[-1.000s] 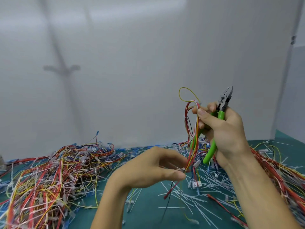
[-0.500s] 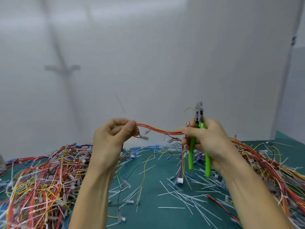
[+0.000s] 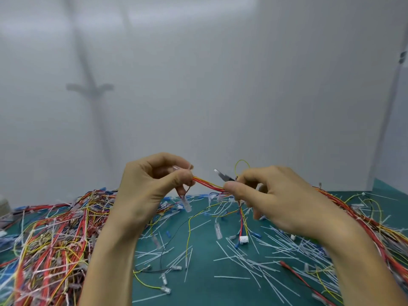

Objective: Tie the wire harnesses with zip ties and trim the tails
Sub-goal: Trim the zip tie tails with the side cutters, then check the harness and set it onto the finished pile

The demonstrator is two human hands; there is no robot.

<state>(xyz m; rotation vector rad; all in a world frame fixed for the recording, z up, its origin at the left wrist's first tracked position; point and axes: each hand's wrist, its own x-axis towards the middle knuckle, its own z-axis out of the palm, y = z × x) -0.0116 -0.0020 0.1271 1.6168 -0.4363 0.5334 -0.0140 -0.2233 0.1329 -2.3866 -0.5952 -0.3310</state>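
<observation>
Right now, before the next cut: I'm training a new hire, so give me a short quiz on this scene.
1. True or false: the left hand and right hand both pinch the wire bundle.
2. The cutters stick out of: A the left hand, B the right hand?
3. Fill in: the connector dangling below the bundle is ___.
Key: 1 true; 2 B; 3 white.

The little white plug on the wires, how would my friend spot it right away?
Start at the teal green table mat, then find the right hand above it. Follow the thin red, yellow and blue wires dropping from that hand to their end: the small white blocky plastic plug. Its neighbours are thin white strips or see-through tubes; only it is a solid white block.
</observation>
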